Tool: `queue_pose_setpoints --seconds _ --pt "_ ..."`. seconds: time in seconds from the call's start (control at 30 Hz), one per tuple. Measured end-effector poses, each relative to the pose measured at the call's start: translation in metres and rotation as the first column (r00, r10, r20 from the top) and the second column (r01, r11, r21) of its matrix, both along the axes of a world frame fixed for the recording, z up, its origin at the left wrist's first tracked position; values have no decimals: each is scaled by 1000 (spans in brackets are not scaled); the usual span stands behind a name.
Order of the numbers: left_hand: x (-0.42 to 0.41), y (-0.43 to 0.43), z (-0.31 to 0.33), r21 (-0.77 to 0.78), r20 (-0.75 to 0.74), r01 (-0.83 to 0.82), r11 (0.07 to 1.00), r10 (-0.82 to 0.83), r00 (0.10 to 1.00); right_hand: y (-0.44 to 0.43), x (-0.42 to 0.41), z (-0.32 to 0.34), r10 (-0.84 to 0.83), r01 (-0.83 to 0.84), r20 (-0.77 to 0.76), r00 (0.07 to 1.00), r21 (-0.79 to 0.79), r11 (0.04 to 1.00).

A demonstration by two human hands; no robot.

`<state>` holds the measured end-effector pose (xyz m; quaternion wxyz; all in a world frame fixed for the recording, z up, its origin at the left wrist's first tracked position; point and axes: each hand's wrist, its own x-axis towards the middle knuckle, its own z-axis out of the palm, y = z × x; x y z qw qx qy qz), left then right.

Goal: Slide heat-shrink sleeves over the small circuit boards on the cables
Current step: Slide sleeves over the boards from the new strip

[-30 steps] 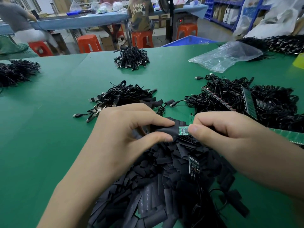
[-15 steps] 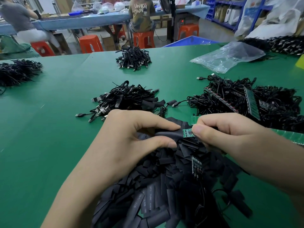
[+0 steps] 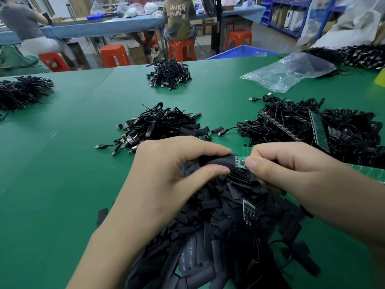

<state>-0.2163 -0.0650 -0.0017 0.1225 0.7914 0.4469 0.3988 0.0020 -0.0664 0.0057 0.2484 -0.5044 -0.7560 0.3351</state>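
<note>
Left hand [image 3: 166, 174] pinches a black sleeve [image 3: 216, 162] partway over the green board [image 3: 240, 162] pinched by the right hand [image 3: 291, 167].

Back of the shirt [image 3: 177, 12] on the person seated at the far bench: pale block letters in two rows, "UNKN" over "OWN". Flat black heat-shrink sleeve [image 3: 190, 253] in the near pile: pale lengthwise print, "TUBE 125" legible, remainder blurred. Markings on the loose circuit board [image 3: 249, 209]: too small to read.
</note>
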Motion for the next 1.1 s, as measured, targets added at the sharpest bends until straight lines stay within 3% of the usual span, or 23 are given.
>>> queue_pose_setpoints --seconds 0.2,0.4,0.53,0.7,0.83,1.1 --pt "-3 3 -1 -19 -7 41 999 -41 999 0 2 2 42 -43 26 999 49 998" --pt "-7 3 0 -100 112 145 984 -133 985 -2 4 5 67 -75 -91 994 -80 994" --pt "-3 2 -1 -105 98 177 978 -167 981 -2 0 4 91 -99 -95 991 -83 992" --pt "0 3 -1 -52 71 156 986 -152 986 -3 -3 2 114 -130 -143 983 -108 986" --pt "-3 3 1 19 102 106 994 -107 989 -2 1 3 97 -136 -279 956 -125 983" --pt "1 2 -1 66 107 122 990 -128 986 -1 0 3 65 -79 -238 969 -49 996"
